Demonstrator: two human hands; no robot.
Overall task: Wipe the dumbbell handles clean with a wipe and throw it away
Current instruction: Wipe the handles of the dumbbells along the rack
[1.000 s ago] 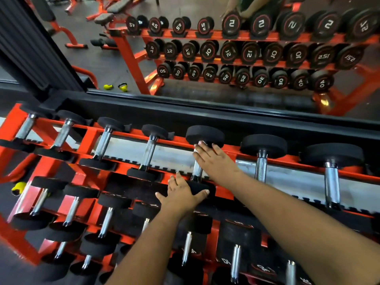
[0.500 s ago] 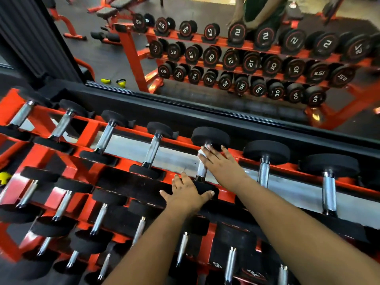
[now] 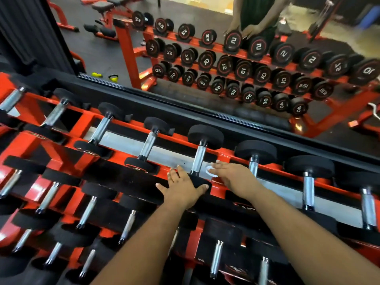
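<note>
A dumbbell with a chrome handle (image 3: 199,159) and black rubber heads lies on the top tier of the orange rack (image 3: 86,122). My left hand (image 3: 183,188) rests flat over its near black head, gripping the head's edge. My right hand (image 3: 232,177) is just right of the handle, off the chrome, with a small white wipe (image 3: 210,170) crumpled under its fingertips. The neighbouring dumbbell handle (image 3: 254,166) lies directly beyond my right hand.
More dumbbells fill the rack's top tier left (image 3: 148,147) and right (image 3: 308,188), and the lower tiers (image 3: 86,210). A wall mirror (image 3: 205,58) behind the rack reflects the numbered dumbbell ends, a bench and a person's arms.
My right hand has come off the chrome handle and moved right and nearer, so the handle is bare and the white wipe shows. My left hand stays on the near head.
</note>
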